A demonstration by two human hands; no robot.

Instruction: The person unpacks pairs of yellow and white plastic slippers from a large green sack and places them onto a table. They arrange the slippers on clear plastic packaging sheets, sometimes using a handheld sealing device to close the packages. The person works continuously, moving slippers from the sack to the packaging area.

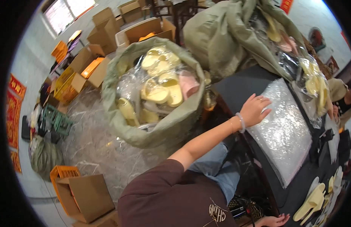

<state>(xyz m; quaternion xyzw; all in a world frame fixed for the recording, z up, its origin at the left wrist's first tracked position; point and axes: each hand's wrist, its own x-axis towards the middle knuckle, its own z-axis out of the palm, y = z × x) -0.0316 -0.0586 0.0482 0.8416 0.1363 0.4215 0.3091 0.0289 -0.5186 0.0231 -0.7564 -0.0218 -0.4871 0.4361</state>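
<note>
Grey marbled floor, pale walls bending round it. Dark table along the right side, down to the lower edge. Two big green sacks: the nearer sack stands open on the floor left of the table, filled with yellow slippers and some pink, clear wrap among them; the farther sack slumps at the table's far end, wrapped footwear spilling from its mouth.

Wearer in a dark brown shirt and blue jeans, seen from above. Co-worker at the right rim, partly cut off.

Cardboard boxes stand open at upper left; another box at lower left, against an orange crate.

Clear plastic pile flat on the table, shiny, slanted; bags or sheets, cannot tell. Loose slippers, pale yellow, on the table at lower right, well apart from the sacks.

Left hand on the pile's upper left part, fingers spread, palm down. Right hand at the lower edge, fingers loosely extended, nearest the loose slippers. Pale bracelet on the left wrist.
</note>
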